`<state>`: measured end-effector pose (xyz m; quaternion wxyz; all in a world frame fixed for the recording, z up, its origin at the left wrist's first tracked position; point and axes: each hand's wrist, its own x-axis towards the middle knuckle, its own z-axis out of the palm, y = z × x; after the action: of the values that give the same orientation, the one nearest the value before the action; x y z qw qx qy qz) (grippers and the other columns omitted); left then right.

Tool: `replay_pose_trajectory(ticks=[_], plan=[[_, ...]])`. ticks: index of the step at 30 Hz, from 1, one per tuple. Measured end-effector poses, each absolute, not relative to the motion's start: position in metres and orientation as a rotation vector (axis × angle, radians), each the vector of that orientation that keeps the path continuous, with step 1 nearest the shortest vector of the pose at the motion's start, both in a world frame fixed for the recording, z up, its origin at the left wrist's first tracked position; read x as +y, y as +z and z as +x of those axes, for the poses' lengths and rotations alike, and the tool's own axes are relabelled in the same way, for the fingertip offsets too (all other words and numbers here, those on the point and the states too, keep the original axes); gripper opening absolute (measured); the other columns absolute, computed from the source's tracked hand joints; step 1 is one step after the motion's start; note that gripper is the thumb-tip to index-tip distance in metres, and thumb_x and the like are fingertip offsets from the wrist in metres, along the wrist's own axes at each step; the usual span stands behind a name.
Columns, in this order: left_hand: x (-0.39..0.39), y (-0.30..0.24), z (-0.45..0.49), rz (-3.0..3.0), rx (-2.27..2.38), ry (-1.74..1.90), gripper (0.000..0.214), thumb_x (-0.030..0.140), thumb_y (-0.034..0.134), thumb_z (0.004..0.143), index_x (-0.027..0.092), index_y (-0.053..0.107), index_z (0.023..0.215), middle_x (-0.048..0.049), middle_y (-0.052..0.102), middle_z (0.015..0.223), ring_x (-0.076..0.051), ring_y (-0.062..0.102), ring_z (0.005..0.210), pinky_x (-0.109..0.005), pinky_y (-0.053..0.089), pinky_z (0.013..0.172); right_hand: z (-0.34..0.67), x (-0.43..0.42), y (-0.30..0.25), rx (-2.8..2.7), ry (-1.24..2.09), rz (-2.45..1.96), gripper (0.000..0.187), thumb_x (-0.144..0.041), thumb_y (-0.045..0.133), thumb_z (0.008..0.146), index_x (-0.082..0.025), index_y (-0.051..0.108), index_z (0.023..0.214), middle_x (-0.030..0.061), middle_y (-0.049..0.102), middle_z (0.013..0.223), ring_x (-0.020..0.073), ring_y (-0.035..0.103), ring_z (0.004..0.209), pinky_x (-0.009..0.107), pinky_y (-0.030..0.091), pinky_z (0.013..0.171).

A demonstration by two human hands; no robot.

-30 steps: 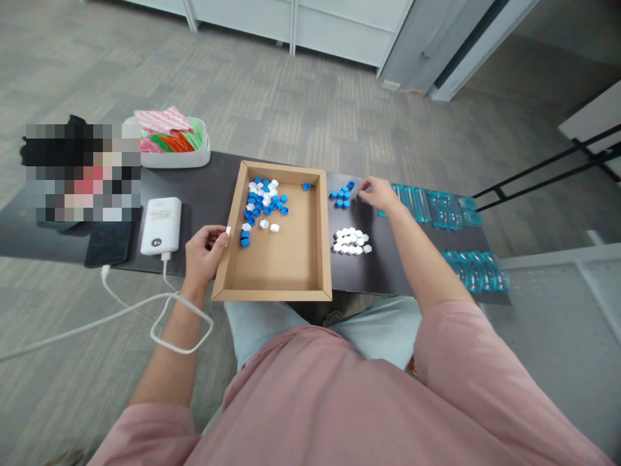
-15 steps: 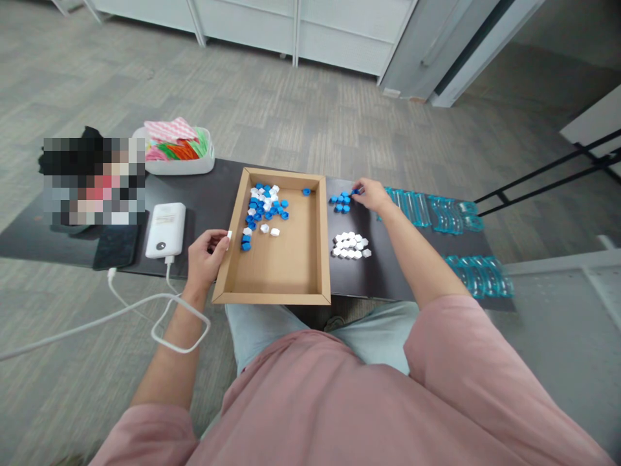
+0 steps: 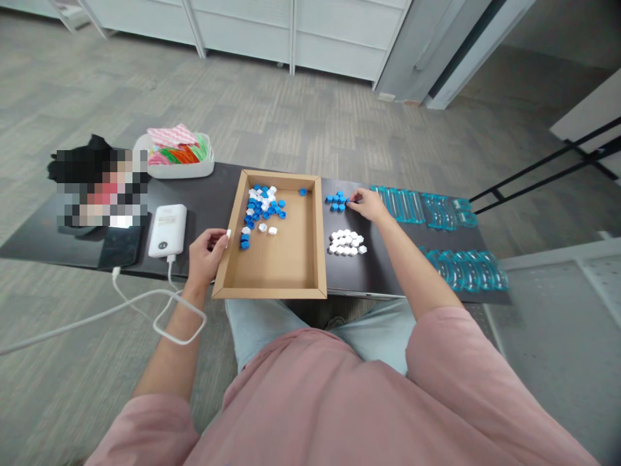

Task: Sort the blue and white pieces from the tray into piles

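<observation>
A shallow cardboard tray lies on the dark table. Mixed blue and white hexagonal pieces fill its far left corner. To the right of the tray sit a small cluster of blue pieces and a cluster of white pieces. My left hand rests at the tray's left rim, fingers pinched on a small white piece. My right hand reaches to the blue cluster, fingertips pinched together at its right edge; what they hold is too small to see.
Clear teal plastic tubes lie in rows at the right, with more near the front edge. A white power bank with a looping cable, a dark phone and a white basket of coloured items sit left.
My right hand has moved left from the teal tubes to the right edge of the blue cluster. My left hand stays at the tray's rim with the white piece.
</observation>
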<state>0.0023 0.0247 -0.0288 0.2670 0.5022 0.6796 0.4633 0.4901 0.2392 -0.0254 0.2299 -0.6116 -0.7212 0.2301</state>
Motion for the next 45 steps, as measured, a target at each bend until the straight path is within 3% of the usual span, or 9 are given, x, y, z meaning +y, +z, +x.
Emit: replay_pose_trajectory(ticks=[5, 13, 18, 23, 29, 33, 36, 40, 45], plan=[[0.025, -0.026, 0.004, 1.351, 1.842, 1.266, 0.036, 0.063, 0.072, 0.084, 0.028, 0.077, 0.095, -0.0068, 0.079, 0.089, -0.026, 0.069, 0.08, -0.041, 0.058, 0.076, 0.493, 0.231, -0.005, -1.985, 0.566, -1.632, 0.014, -0.024, 0.078, 0.079, -0.026, 0.067, 0.088, 0.0092, 0.083, 0.105, 0.0297, 0.078, 0.099, 0.048, 0.062, 0.102], [0.026, -0.028, 0.003, 1.344, 1.842, 1.263, 0.035, 0.063, 0.072, 0.083, 0.03, 0.076, 0.095, -0.007, 0.078, 0.088, -0.028, 0.069, 0.081, -0.042, 0.058, 0.076, 0.372, 0.175, 0.036, -2.356, 0.65, -1.039, 0.01, -0.025, 0.07, 0.101, -0.023, 0.075, 0.109, 0.0079, 0.08, 0.111, 0.0243, 0.073, 0.095, 0.038, 0.058, 0.093], [0.025, -0.025, 0.005, 1.358, 1.837, 1.265, 0.035, 0.062, 0.072, 0.083, 0.03, 0.076, 0.095, -0.0073, 0.078, 0.088, -0.026, 0.067, 0.079, -0.041, 0.056, 0.075, 0.276, 0.141, 0.022, -2.75, 0.578, -1.008, 0.021, -0.022, 0.074, 0.107, -0.021, 0.078, 0.127, 0.0132, 0.078, 0.133, 0.0296, 0.074, 0.114, 0.038, 0.056, 0.096], [0.025, -0.022, 0.007, 1.363, 1.839, 1.242, 0.037, 0.064, 0.07, 0.082, 0.03, 0.074, 0.095, -0.007, 0.076, 0.086, -0.026, 0.066, 0.078, -0.04, 0.055, 0.074, 0.257, 0.137, 0.002, -2.845, 0.565, -1.061, 0.027, -0.006, 0.061, 0.108, -0.019, 0.079, 0.123, 0.0145, 0.079, 0.132, 0.0284, 0.074, 0.116, 0.038, 0.054, 0.101], [0.026, -0.023, 0.006, 1.369, 1.843, 1.243, 0.035, 0.063, 0.071, 0.083, 0.03, 0.074, 0.094, -0.0074, 0.077, 0.088, -0.028, 0.069, 0.081, -0.042, 0.057, 0.075, 0.302, 0.137, 0.015, -2.546, 0.722, -1.007, 0.029, -0.007, 0.071, 0.094, -0.021, 0.077, 0.118, 0.0099, 0.079, 0.127, 0.0262, 0.074, 0.108, 0.035, 0.056, 0.095], [0.027, -0.027, 0.003, 1.364, 1.846, 1.25, 0.037, 0.064, 0.072, 0.083, 0.029, 0.075, 0.094, -0.008, 0.079, 0.091, -0.027, 0.07, 0.083, -0.042, 0.057, 0.079, 0.379, 0.123, 0.04, -2.255, 0.699, -1.103, 0.024, -0.025, 0.069, 0.104, -0.023, 0.075, 0.128, 0.0081, 0.081, 0.118, 0.0243, 0.075, 0.095, 0.038, 0.059, 0.093], [0.027, -0.03, 0.001, 1.34, 1.866, 1.252, 0.036, 0.062, 0.074, 0.084, 0.027, 0.073, 0.095, -0.0062, 0.077, 0.089, -0.025, 0.07, 0.083, -0.039, 0.058, 0.08, 0.452, 0.102, 0.049, -2.048, 0.655, -1.31, 0.03, -0.043, 0.068, 0.11, -0.027, 0.075, 0.134, 0.0087, 0.084, 0.119, 0.028, 0.078, 0.103, 0.043, 0.063, 0.098], [0.028, -0.031, -0.001, 1.342, 1.876, 1.254, 0.034, 0.053, 0.074, 0.086, 0.021, 0.073, 0.098, -0.0044, 0.074, 0.088, -0.021, 0.066, 0.081, -0.035, 0.055, 0.079, 0.527, 0.073, 0.032, -1.895, 0.599, -1.525, 0.035, -0.054, 0.073, 0.106, -0.029, 0.082, 0.129, 0.0118, 0.084, 0.123, 0.0313, 0.079, 0.105, 0.049, 0.066, 0.1], [0.028, -0.023, 0.003, 1.348, 1.922, 1.242, 0.032, 0.049, 0.07, 0.083, 0.02, 0.071, 0.095, -0.0032, 0.073, 0.087, -0.02, 0.063, 0.084, -0.033, 0.053, 0.079, 0.557, 0.057, -0.018, -1.862, 0.612, -1.619, 0.036, -0.047, 0.074, 0.101, -0.026, 0.084, 0.128, 0.0133, 0.08, 0.125, 0.0297, 0.079, 0.098, 0.05, 0.069, 0.095]])
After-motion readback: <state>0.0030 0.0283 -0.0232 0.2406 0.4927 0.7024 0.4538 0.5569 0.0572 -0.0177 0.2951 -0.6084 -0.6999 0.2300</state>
